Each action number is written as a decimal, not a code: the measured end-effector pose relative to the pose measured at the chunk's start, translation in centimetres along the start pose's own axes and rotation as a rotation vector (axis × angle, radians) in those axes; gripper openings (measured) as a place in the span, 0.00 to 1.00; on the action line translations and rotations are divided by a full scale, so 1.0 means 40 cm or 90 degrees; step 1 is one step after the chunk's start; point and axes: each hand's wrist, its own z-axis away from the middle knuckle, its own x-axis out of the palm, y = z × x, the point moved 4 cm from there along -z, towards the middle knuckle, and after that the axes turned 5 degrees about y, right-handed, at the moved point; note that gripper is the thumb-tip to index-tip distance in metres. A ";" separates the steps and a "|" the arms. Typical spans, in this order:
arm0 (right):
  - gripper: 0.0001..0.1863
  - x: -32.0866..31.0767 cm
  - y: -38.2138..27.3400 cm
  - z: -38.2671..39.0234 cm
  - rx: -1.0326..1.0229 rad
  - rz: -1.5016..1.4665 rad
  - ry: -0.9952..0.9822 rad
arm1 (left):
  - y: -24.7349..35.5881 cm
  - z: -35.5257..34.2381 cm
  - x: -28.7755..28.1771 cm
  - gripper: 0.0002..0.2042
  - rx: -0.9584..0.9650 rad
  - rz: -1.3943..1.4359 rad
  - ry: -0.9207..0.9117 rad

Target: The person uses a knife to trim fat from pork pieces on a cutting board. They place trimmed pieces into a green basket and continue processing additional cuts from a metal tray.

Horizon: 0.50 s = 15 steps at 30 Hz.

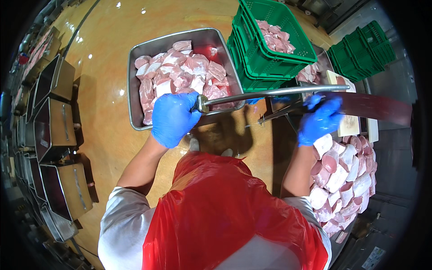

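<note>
I see the left hand (175,118) clamped on the handle of a metal rod (270,93) that stretches right to the right hand (320,120); those fingers curl, and I cannot tell on what. Raw meat (183,80) lies in a metal tub (200,37) beyond; a meat pile (346,177) sits near right.

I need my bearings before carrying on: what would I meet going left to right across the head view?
Row of metal bins, left gloved hand gripping a metal rod, green crate of meat, stacked green crates.
</note>
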 end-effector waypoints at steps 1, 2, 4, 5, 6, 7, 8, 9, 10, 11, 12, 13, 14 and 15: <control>0.19 -0.014 0.079 0.047 0.010 0.015 -0.047 | 0.007 -0.001 0.002 0.05 0.020 -0.023 -0.006; 0.18 -0.053 0.220 0.119 0.016 0.034 -0.095 | 0.002 -0.001 0.007 0.04 0.019 -0.033 -0.006; 0.12 -0.235 0.464 0.318 -0.416 0.544 -0.608 | -0.029 0.005 0.016 0.04 0.012 -0.042 -0.011; 0.09 -0.374 0.582 0.396 -0.206 0.580 -0.740 | -0.051 0.006 0.017 0.04 -0.012 -0.038 -0.013; 0.10 -0.382 0.562 0.426 -0.264 0.612 -0.791 | -0.066 0.010 0.014 0.04 -0.021 -0.048 -0.003; 0.10 -0.321 0.526 0.386 -0.381 0.675 -0.747 | -0.076 0.014 0.014 0.05 -0.025 -0.063 0.000; 0.12 -0.245 0.439 0.316 -0.273 0.547 -0.581 | -0.077 0.037 0.015 0.05 -0.029 -0.070 -0.012; 0.14 -0.175 0.349 0.249 -0.195 0.369 -0.416 | -0.065 0.055 0.013 0.05 -0.034 -0.065 -0.021; 0.15 -0.126 0.298 0.179 0.013 0.180 -0.217 | -0.050 0.050 0.022 0.06 -0.027 -0.051 -0.021; 0.18 -0.128 0.254 0.089 -0.007 0.256 -0.120 | -0.032 0.038 0.026 0.06 -0.020 -0.038 -0.018; 0.21 -0.058 0.127 0.038 0.027 0.071 -0.045 | -0.019 0.026 0.031 0.06 -0.016 -0.026 -0.014; 0.21 -0.038 0.069 0.000 -0.030 -0.087 -0.030 | -0.003 0.021 0.026 0.07 0.004 -0.062 -0.012; 0.21 -0.038 0.048 -0.021 -0.058 -0.198 -0.089 | -0.002 0.016 0.024 0.07 0.001 -0.059 -0.027; 0.20 -0.080 0.128 -0.005 -0.095 -0.052 -0.094 | 0.000 0.013 0.023 0.08 0.001 -0.056 -0.044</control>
